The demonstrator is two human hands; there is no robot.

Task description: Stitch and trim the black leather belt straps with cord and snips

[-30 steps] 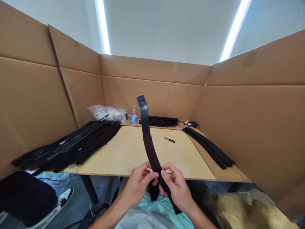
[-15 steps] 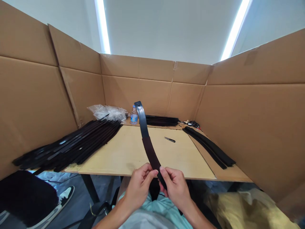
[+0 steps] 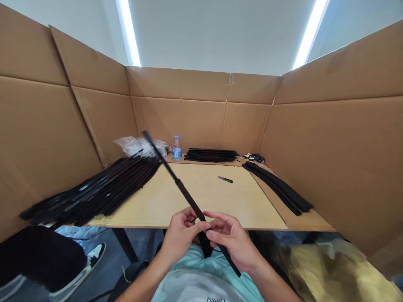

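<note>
Black strip [image 3: 190, 200], one, between two grips [image 3: 180, 237] [image 3: 234, 243]

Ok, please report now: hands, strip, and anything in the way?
Left hand holding dark strip; right hand at it, grip unclear. Strip slanting up-left. Snips on table, apart from strip.

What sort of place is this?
Probably a workshop or packing spot for handwork: a table boxed in by cardboard walls, with a pile of dark strips at its left and small snips near its middle.
</note>
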